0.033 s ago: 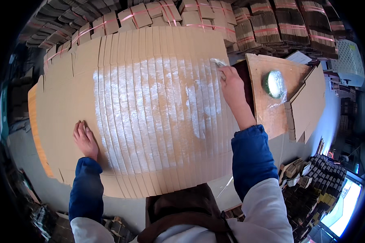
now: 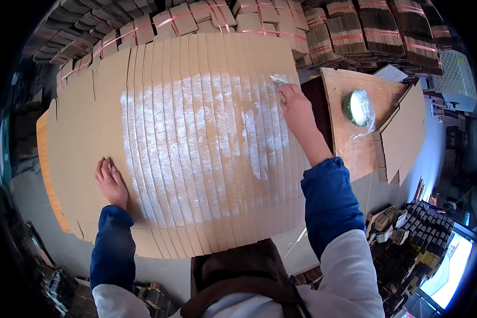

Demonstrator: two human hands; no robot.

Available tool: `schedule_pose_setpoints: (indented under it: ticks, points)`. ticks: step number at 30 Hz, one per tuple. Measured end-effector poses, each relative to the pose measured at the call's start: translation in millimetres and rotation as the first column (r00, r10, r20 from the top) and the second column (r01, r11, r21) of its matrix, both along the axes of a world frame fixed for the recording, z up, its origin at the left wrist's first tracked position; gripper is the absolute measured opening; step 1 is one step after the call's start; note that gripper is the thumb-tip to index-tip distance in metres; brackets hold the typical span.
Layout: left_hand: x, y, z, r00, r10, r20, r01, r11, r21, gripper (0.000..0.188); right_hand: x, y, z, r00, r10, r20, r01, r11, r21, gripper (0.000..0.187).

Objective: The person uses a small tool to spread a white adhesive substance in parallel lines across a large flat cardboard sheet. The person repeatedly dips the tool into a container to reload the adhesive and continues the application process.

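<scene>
Overlapping cardboard sheets [image 2: 217, 233] are fanned out in narrow strips across the work surface. A wet, white, glue-like coating [image 2: 167, 132] covers much of their middle, streaked and thinner toward the right. My right hand [image 2: 296, 103] is closed around a small brush [image 2: 279, 79], its whitened tip at the upper right of the strips. Most of its handle is hidden in my fingers. On the bare cardboard at the left, my left hand [image 2: 111, 183] lies with fingers stretched out, holding nothing, beside the coated strips.
To the right, a wooden board [image 2: 344, 151] bears a round green-rimmed container [image 2: 358, 108] with clear plastic and white contents. Folded cardboard [image 2: 403, 135] leans past it. Bundled cardboard stacks [image 2: 259, 21] line the back. A pale plastic crate [image 2: 456, 79] stands far right.
My right hand has shifted slightly left and toward the far edge with the brush. My left hand stays in place.
</scene>
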State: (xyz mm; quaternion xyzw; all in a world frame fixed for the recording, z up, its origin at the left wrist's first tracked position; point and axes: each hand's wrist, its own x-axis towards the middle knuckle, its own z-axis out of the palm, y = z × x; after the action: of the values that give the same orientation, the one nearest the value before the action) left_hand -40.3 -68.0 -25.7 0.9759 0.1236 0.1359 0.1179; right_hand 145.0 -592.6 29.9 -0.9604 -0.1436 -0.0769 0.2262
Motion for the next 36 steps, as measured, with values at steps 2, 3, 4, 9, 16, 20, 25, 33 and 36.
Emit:
schedule_pose_setpoints:
  ticks: [2, 3, 4, 9, 16, 20, 25, 33, 36]
  points:
    - [1.8, 0.3, -4.8, 1.000, 0.011, 0.000, -0.011, 1.000, 0.023, 0.034, 9.8, -12.8, -8.2, 0.999, -0.031, -0.033, 0.026, 0.989, -0.147, 0.019]
    - [2.8, -0.2, -6.1, 1.000, 0.007, 0.002, -0.007, 1.000, 0.020, 0.034, 13.3, -25.7, -12.1, 0.988, -0.157, -0.011, 0.148, 0.952, -0.270, 0.016]
    - [1.5, 1.1, -3.7, 1.000, 0.011, 0.001, -0.011, 1.000, 0.026, 0.034, 15.9, -25.5, -7.5, 0.970, -0.243, -0.025, 0.228, 0.935, -0.271, 0.015]
    - [2.7, -3.1, -3.2, 1.000, -0.024, 0.010, 0.024, 1.000, 0.005, 0.034, 10.3, -10.0, -8.1, 1.000, 0.014, -0.002, -0.014, 0.997, -0.074, 0.018]
    - [-2.3, 10.9, -8.8, 0.999, -0.026, 0.031, 0.025, 0.999, 0.043, 0.034, -113.9, 27.2, 26.4, 0.996, -0.071, -0.050, 0.075, 0.994, 0.084, 0.025]
    - [3.2, 4.6, -7.8, 0.997, -0.055, 0.055, 0.053, 0.998, 0.038, 0.034, -141.9, -4.7, 13.3, 0.920, -0.338, -0.196, 0.341, 0.940, -0.021, 0.025]
    - [2.6, 8.4, -12.6, 0.996, -0.062, 0.065, 0.059, 0.998, 0.037, 0.034, -182.9, 36.3, 23.6, 0.989, 0.047, -0.143, -0.035, 0.995, 0.091, 0.030]
    - [1.8, 15.3, -15.2, 0.993, -0.089, 0.074, 0.083, 0.993, 0.084, 0.033, -228.5, -18.2, 16.3, 0.930, -0.305, -0.207, 0.314, 0.949, 0.012, 0.025]
    - [4.6, 15.8, -19.7, 0.994, -0.080, 0.069, 0.075, 0.995, 0.069, 0.034, -239.5, -66.0, 11.2, 0.846, -0.484, -0.223, 0.481, 0.874, -0.071, 0.023]
